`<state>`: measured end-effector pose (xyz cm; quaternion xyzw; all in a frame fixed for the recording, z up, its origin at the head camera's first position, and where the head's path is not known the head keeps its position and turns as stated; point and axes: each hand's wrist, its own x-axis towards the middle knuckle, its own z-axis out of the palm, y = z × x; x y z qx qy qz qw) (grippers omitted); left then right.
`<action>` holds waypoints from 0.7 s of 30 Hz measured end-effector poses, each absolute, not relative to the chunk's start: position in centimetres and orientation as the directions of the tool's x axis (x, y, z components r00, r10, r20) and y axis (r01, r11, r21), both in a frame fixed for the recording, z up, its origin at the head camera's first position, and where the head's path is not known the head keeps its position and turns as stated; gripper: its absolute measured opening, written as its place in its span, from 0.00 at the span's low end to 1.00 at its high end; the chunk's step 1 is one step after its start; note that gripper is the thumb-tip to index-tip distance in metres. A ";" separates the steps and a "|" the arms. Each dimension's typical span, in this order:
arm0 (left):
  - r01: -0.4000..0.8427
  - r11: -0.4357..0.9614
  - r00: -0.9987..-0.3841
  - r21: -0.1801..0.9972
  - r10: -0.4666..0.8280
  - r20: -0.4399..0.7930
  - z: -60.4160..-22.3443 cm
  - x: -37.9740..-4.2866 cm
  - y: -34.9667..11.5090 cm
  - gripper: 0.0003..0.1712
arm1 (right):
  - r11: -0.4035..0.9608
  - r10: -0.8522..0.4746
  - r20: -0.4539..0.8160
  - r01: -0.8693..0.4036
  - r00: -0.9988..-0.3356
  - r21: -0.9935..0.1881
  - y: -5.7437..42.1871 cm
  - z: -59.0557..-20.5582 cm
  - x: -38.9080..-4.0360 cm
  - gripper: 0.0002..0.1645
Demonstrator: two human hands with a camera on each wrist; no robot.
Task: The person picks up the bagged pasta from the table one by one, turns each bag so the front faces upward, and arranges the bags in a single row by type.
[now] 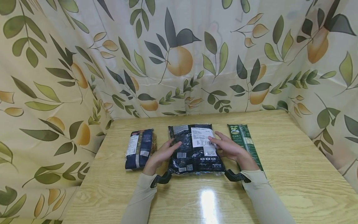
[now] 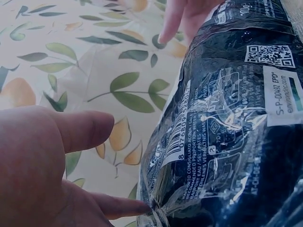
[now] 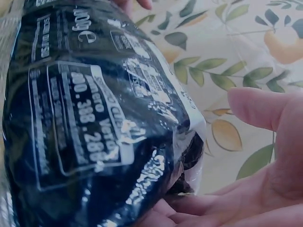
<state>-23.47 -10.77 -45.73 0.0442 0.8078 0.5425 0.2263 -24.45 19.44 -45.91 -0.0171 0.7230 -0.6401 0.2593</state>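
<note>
A dark glossy pasta bag (image 1: 187,160) with white labels and barcodes lies between my two hands. My left hand (image 1: 162,154) is at its left side; in the left wrist view one straight finger (image 2: 120,206) reaches the bag's crinkled end, while the thumb (image 2: 87,130) stands apart from it. On the opposite side is my right hand (image 1: 230,147). Seen from the right wrist, its fingers (image 3: 208,208) extend beneath the bag's end, partly hidden by it, and the thumb (image 3: 253,106) is held away from the plastic.
To the left lies a smaller blue packet (image 1: 139,149) with tan contents showing at its side. A long, narrow green packet (image 1: 242,137) lies on the right, partly behind my right forearm. The wooden table (image 1: 302,161) meets a leaf-and-fruit patterned curtain (image 1: 179,87) at the back and sides.
</note>
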 end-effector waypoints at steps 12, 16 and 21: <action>-0.204 0.379 -0.892 0.902 0.309 -0.332 -45.5 -23.5 -10.7 0.42 | -0.146 -0.430 -0.319 0.414 -0.845 -0.899 19.5 -47.6 -24.9 0.13; -0.204 0.377 -0.895 0.904 0.303 -0.328 -45.4 -23.5 -10.6 0.42 | -0.191 -0.419 -0.344 0.452 -0.840 -0.871 19.1 -48.1 -25.0 0.10; -0.198 0.374 -0.895 0.906 0.307 -0.323 -45.3 -23.4 -10.6 0.42 | -0.223 -0.400 -0.350 0.460 -0.847 -0.860 18.7 -48.0 -24.9 0.09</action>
